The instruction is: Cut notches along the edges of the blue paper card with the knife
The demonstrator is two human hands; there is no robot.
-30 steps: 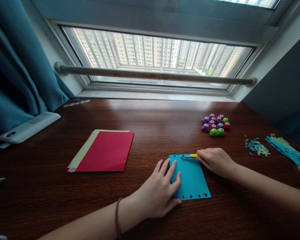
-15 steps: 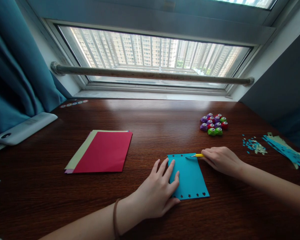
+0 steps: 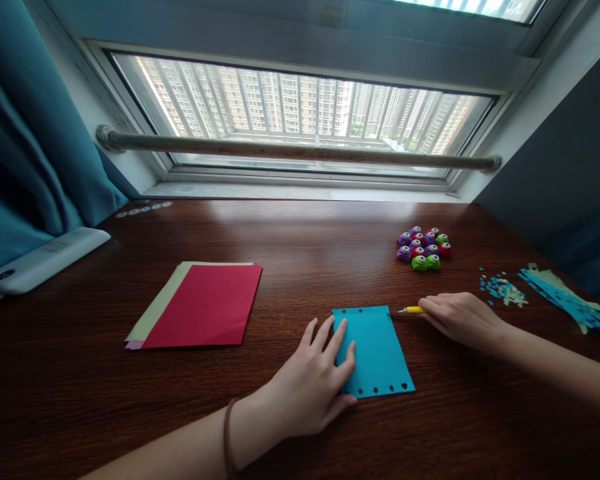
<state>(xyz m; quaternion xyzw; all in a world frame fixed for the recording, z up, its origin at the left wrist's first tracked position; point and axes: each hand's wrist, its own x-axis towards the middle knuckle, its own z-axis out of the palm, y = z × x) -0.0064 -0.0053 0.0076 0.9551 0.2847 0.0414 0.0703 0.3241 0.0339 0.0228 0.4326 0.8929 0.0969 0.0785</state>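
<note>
A blue paper sheet [image 3: 377, 350] with small punched shapes along its near and far edges lies flat on the wooden table [image 3: 300, 247]. My left hand [image 3: 313, 383] presses down on the sheet's left side, fingers spread. My right hand [image 3: 463, 320] grips a yellow craft knife [image 3: 411, 310] whose tip points left, just off the sheet's far right corner.
A stack of red, yellow and pink paper [image 3: 197, 305] lies to the left. A cluster of small coloured punches [image 3: 423, 248] sits at the back right. Paper scraps [image 3: 503, 290] and blue cut strips [image 3: 565, 300] lie at the right edge. A white device [image 3: 40, 259] rests far left by the curtain.
My right hand drew the knife rightward along the sheet's far edge until the tip left the paper. My left hand stayed on the sheet.
</note>
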